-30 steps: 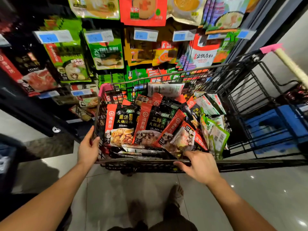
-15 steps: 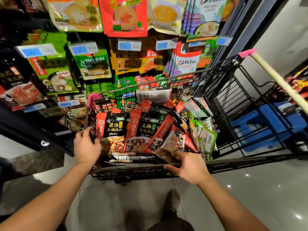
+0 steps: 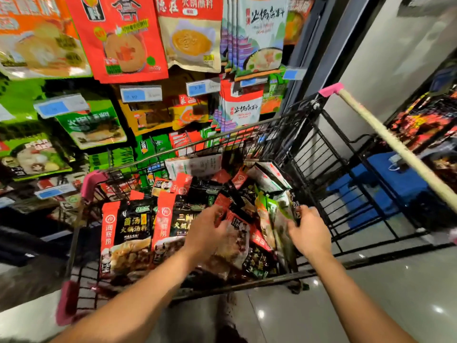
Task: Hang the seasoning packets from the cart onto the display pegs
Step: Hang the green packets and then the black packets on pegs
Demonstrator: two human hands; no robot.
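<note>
A black wire cart (image 3: 223, 135) with pink corner caps stands against the display and is heaped with seasoning packets. Black-and-red packets (image 3: 128, 229) lie at the left, green-and-white packets (image 3: 277, 214) stand on edge at the right. My left hand (image 3: 207, 235) lies over a red-black packet (image 3: 238, 237) in the middle of the heap; blur hides whether its spread fingers grip. My right hand (image 3: 310, 232) curls around the upright green-and-white packets. Above the cart, filled display pegs carry hanging packets such as a red one (image 3: 118, 38), with blue price tags (image 3: 141, 94) below them.
The cart's pale handle bar (image 3: 385, 137) with a pink end cap slants across the right side. A blue crate (image 3: 371, 191) sits on the floor behind the cart's folded wire seat. Glossy grey floor (image 3: 371, 293) lies at my right.
Both hands left the cart's near rim and went into the basket, the left to the middle of the heap, the right to the upright packets. The view moved closer and tilted up.
</note>
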